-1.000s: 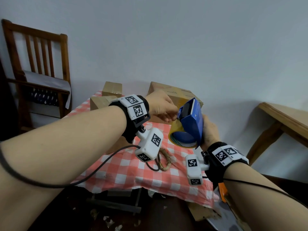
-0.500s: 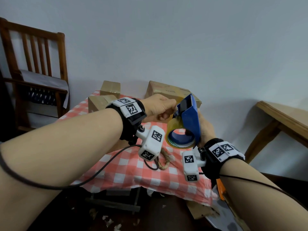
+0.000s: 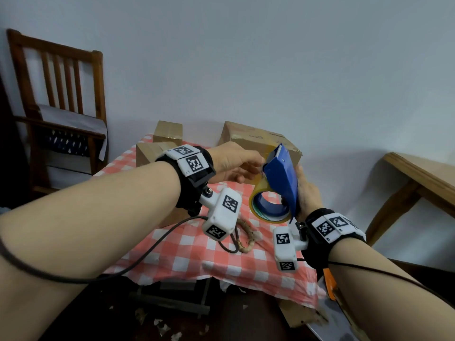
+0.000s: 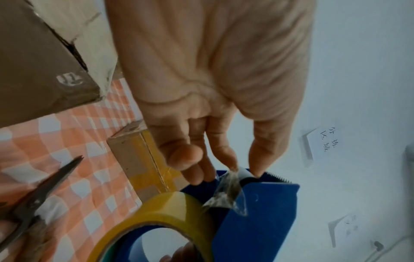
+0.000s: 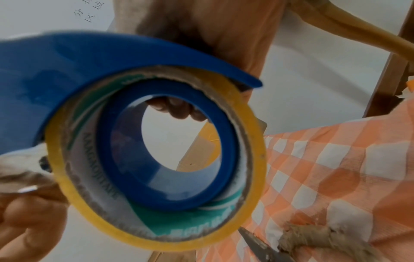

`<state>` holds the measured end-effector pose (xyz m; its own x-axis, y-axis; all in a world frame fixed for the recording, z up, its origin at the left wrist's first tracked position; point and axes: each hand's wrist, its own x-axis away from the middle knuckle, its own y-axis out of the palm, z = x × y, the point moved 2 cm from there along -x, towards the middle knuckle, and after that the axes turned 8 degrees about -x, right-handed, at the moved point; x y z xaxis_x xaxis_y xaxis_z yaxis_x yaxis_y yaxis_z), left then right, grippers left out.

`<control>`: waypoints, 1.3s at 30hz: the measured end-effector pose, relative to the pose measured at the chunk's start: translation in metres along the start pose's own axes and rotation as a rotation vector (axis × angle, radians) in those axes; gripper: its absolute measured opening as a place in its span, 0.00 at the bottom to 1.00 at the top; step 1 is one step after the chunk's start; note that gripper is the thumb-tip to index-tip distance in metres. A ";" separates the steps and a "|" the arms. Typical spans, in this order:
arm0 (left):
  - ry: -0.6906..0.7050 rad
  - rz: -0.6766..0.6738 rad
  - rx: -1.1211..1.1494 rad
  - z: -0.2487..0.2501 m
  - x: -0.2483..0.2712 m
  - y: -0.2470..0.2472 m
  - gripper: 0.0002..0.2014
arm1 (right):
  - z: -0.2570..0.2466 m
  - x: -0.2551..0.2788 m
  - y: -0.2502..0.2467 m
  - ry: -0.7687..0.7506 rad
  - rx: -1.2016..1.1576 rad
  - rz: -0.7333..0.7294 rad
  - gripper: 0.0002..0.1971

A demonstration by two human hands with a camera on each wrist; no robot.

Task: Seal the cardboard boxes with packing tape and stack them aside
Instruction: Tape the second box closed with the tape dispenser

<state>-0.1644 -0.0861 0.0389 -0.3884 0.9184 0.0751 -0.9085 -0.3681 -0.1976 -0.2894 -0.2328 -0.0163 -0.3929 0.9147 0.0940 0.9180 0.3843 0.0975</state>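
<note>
My right hand [image 3: 306,190] grips a blue tape dispenser [image 3: 280,178] above the table, fingers [image 5: 177,108] curled through its core. A yellow tape roll [image 3: 254,203] sits in it. At the toothed cutter, my left hand [image 4: 244,170] pinches the crumpled loose tape end [image 4: 228,193] between thumb and fingertip. Behind the hands a large cardboard box [image 3: 251,139] stands on the checked tablecloth [image 3: 192,244]. Two smaller boxes stand at the back left, one behind [image 3: 167,130] and one in front [image 3: 150,152]. A taped small box [image 4: 139,159] shows under my left hand.
Scissors [image 4: 44,187] with a rope-wrapped handle [image 3: 246,232] lie on the cloth below the hands. A wooden chair [image 3: 59,104] stands at the left wall, and a wooden table [image 3: 423,173] at the right. Cardboard scraps lie on the floor in front.
The dispenser has turned a little in my right hand, so its side now faces me. My left fingers have stayed at the cutter end on the tape.
</note>
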 end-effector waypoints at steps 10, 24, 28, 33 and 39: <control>-0.093 -0.142 -0.133 -0.003 0.002 0.003 0.08 | -0.020 0.007 0.001 -0.103 0.230 -0.052 0.26; 0.057 0.076 -0.164 -0.012 -0.009 -0.005 0.10 | -0.023 0.002 0.002 -0.147 0.328 -0.052 0.26; 0.018 0.085 -0.241 -0.013 -0.008 -0.004 0.13 | -0.020 0.005 0.004 -0.162 0.374 -0.061 0.25; -0.007 0.069 -0.366 -0.011 -0.008 -0.008 0.16 | -0.024 0.007 0.005 -0.165 0.389 -0.070 0.25; -0.040 0.021 -0.497 -0.008 -0.008 -0.012 0.12 | -0.032 0.012 0.008 -0.215 0.505 -0.098 0.27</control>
<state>-0.1493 -0.0882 0.0330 -0.4205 0.9016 0.1019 -0.7209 -0.2638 -0.6408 -0.2888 -0.2227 0.0175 -0.5063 0.8564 -0.1012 0.8101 0.4321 -0.3962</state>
